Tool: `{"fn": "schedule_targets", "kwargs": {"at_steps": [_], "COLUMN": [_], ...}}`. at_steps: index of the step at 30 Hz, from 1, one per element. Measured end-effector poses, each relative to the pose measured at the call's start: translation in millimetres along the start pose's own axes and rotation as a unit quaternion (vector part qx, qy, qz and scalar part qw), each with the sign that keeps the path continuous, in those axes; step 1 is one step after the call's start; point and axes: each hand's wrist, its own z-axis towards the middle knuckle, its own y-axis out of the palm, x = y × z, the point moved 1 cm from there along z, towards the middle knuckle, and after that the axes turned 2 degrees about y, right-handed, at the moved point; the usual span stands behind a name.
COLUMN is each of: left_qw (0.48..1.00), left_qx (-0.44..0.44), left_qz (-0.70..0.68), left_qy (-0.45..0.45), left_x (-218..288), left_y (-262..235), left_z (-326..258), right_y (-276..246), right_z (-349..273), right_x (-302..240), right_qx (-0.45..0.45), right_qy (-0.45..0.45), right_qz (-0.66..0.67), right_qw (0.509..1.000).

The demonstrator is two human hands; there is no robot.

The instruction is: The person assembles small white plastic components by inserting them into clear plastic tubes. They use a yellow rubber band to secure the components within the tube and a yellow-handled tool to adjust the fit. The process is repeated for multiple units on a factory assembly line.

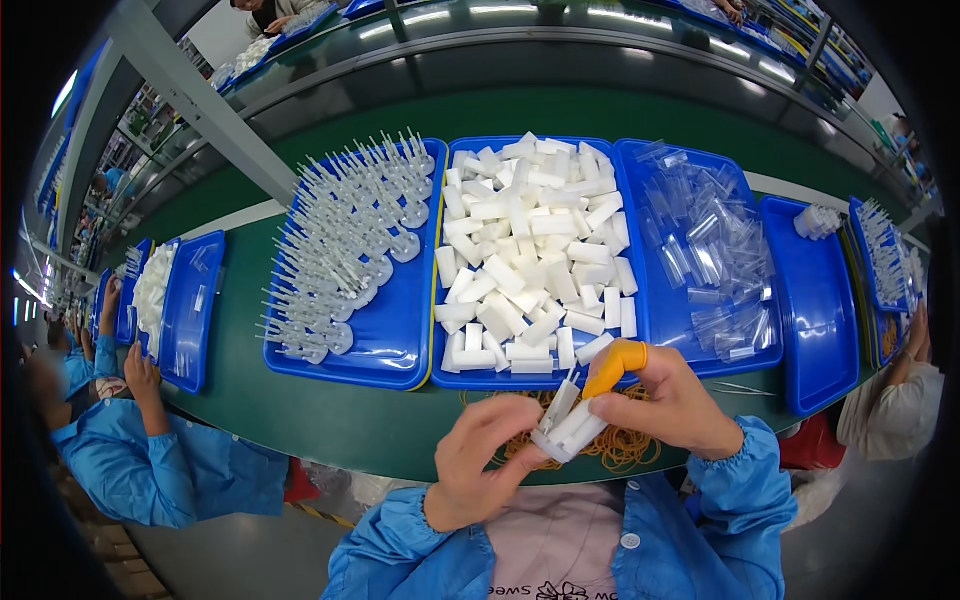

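I hold a small bundle of white plastic blocks between both hands, just above the near edge of the green tabletop. My left hand has its grip clamped on the lower left end of the bundle, fingers curled under it. My right hand closes its grip on the upper right side; its forefinger wears a smooth orange rubber finger cover that presses against the blocks. The blocks are matte, rectangular and hard-edged, stacked side by side at a slant.

Under the bundle lies a loose heap of thin tan rubber bands, tangled in loops on the tabletop.

Just beyond the bundle sits a glossy blue tray piled with more of the same white blocks, lying every way. Left of that tray is another blue tray filled with rows of pale, slender plastic stems on round bases. Right of the block tray, a third blue tray carries clear, thin plastic sleeves that are nearly see-through. Farther right stands a blue tray that is mostly bare.

Far left of the block tray, another person in a blue smock rests hands at the tabletop edge.
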Motion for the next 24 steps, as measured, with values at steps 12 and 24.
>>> {"fn": "schedule_targets", "kwargs": {"at_steps": [12,24], "left_qw": [0.996,0.999], "left_qx": [0.017,-0.008], "left_qz": [-0.012,-0.002], "left_qy": [-0.086,-0.035], "left_x": [-7,-9], "left_y": [-2,0], "left_z": [2,2], "right_y": [-17,-24], "right_z": [25,24], "right_x": [31,22], "right_qx": [0.061,0.045], "right_qy": [-0.085,-0.088], "right_qz": [-0.563,-0.547], "right_qw": [0.820,0.831]}}
